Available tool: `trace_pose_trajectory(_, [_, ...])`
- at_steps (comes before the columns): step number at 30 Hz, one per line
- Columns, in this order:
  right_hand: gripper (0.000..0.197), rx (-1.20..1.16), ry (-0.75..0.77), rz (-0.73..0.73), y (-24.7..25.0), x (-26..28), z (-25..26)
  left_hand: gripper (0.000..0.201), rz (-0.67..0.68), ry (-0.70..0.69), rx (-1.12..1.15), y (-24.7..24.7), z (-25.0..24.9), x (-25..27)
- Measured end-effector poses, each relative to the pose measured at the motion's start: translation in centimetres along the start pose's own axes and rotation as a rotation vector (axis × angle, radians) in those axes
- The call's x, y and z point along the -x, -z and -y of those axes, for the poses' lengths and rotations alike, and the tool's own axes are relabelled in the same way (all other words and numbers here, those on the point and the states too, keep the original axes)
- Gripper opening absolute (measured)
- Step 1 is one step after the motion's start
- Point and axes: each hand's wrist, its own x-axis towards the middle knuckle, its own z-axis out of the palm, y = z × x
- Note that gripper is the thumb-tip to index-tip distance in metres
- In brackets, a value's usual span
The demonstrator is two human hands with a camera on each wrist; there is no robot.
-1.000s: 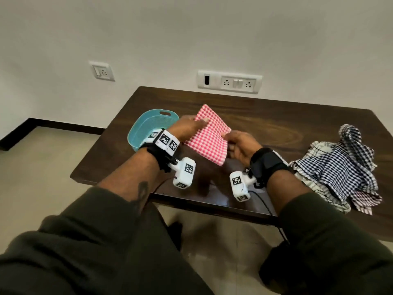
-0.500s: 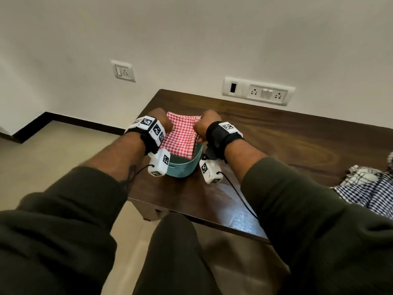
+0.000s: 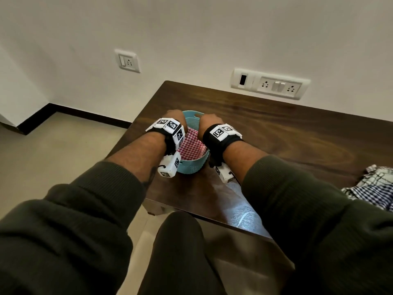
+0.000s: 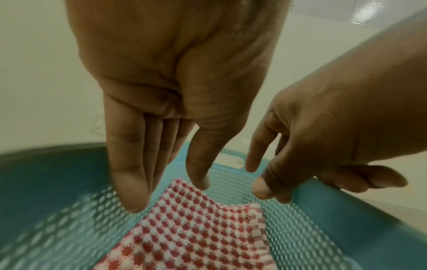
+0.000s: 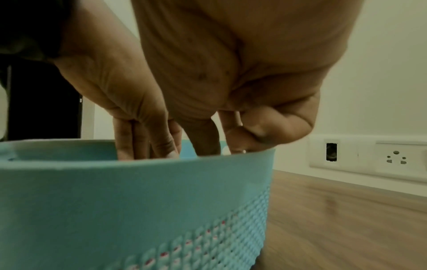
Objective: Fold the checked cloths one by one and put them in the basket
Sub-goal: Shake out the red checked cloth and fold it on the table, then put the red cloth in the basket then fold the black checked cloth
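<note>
The folded red-and-white checked cloth [image 3: 190, 146] [image 4: 196, 228] lies inside the teal mesh basket [image 3: 191, 167] [image 4: 335, 210] [image 5: 138, 191] near the table's left front corner. My left hand [image 3: 175, 117] [image 4: 161, 173] reaches into the basket with straight fingers pointing down just above the cloth, holding nothing. My right hand [image 3: 209, 120] [image 5: 221, 142] hovers at the basket's right rim with loosely bent fingers that hold nothing. Red shows through the basket's lower holes in the right wrist view.
A heap of unfolded blue, black and white checked cloths [image 3: 374, 186] lies at the table's right edge. The dark wooden table [image 3: 276, 135] stands against a white wall with socket plates [image 3: 270, 84]. The floor drops away left of the basket.
Both hands carried the red cloth from the table's middle to the basket, lowered it in and let go. The head view swung left.
</note>
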Motion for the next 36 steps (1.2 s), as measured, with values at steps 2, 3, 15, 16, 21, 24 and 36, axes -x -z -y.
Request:
trace_pose_trajectory(2, [0.029,-0.032,0.021,-0.018,0.4,0.2,0.0,0.031,-0.006,-0.026,-0.027,0.4,-0.2,0.3])
trace_pose_trajectory(3, [0.028,-0.047,0.038,-0.032,0.7,0.4,0.0,0.031,-0.005,-0.024,-0.037,0.6,-0.2,0.4])
trace_pose_trajectory(15, [0.019,-0.161,-0.213,-0.163,3.4,11.3,-17.2,0.033,-0.233,-0.280,-0.151,-0.4,-13.4,10.8])
trace_pose_trajectory(16, [0.019,-0.149,-0.248,-0.174,3.7,12.5,-19.5,0.034,-0.202,-0.333,-0.125,-2.0,-15.6,12.0])
trace_pose_trajectory(21, [0.019,-0.068,-0.461,-0.260,5.7,18.4,-30.4,0.046,0.140,-0.544,-0.072,-11.9,-23.2,16.7])
trace_pose_trajectory(24, [0.035,0.010,-0.652,-0.393,6.8,21.4,-35.9,0.070,0.283,-0.542,-0.149,-16.3,-25.1,18.0])
trace_pose_trajectory(36, [0.030,-0.106,-0.743,-0.581,12.9,25.9,-44.6,0.095,0.295,-0.450,-0.159,-18.0,-26.2,17.0])
